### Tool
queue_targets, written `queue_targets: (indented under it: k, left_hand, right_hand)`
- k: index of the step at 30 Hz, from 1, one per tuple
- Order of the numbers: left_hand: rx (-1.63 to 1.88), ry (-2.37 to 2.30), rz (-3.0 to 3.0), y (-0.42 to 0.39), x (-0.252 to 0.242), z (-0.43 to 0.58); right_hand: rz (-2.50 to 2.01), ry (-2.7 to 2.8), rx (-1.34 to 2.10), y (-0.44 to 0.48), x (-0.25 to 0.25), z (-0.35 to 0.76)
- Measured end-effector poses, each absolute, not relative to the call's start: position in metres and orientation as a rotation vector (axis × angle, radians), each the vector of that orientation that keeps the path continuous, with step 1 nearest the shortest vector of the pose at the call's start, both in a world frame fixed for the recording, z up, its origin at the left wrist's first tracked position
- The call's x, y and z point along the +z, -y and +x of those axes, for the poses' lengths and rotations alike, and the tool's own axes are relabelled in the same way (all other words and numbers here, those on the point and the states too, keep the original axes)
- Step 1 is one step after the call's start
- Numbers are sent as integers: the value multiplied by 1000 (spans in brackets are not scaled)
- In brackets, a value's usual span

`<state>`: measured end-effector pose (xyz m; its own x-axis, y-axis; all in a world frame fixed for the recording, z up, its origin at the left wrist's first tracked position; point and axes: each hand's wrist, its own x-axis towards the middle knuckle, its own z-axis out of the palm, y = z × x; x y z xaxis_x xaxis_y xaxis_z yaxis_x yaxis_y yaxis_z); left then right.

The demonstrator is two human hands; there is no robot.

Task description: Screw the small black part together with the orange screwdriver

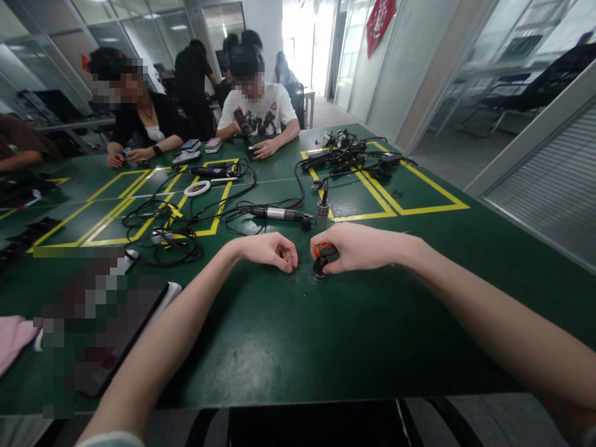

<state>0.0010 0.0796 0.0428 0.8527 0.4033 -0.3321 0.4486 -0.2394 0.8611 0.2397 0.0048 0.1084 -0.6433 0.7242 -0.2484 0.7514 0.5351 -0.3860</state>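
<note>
My right hand (356,247) is closed around a stubby orange-and-black handle (326,251), which looks like a short screwdriver. Directly below the handle, a small black round part (319,270) with a metallic rim rests on the green table; the exact contact between them is hidden. My left hand (267,249) is just to the left, its fingers curled together above the table, and whatever they hold, if anything, does not show. Tiny bits (305,294) lie near the fingertips. Beyond my hands are a ribbed metal cylinder (323,212) and a small black cap (305,222).
A black-and-silver corded tool (277,213) lies farther off. Cables (174,245) tangle at left, with more cables (358,158) at back right. Two tablet-like devices (125,335) lie by my left forearm. Across the green table (372,347), a co-worker (258,105) holds a dark tool.
</note>
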Motion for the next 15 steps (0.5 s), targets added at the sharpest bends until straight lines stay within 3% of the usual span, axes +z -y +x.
queue_targets:
  k: [15]
  left_hand:
    - [-83, -670, 2001, -74, 37, 10]
  right_hand:
    - [1392, -2662, -558, -2, 107, 235]
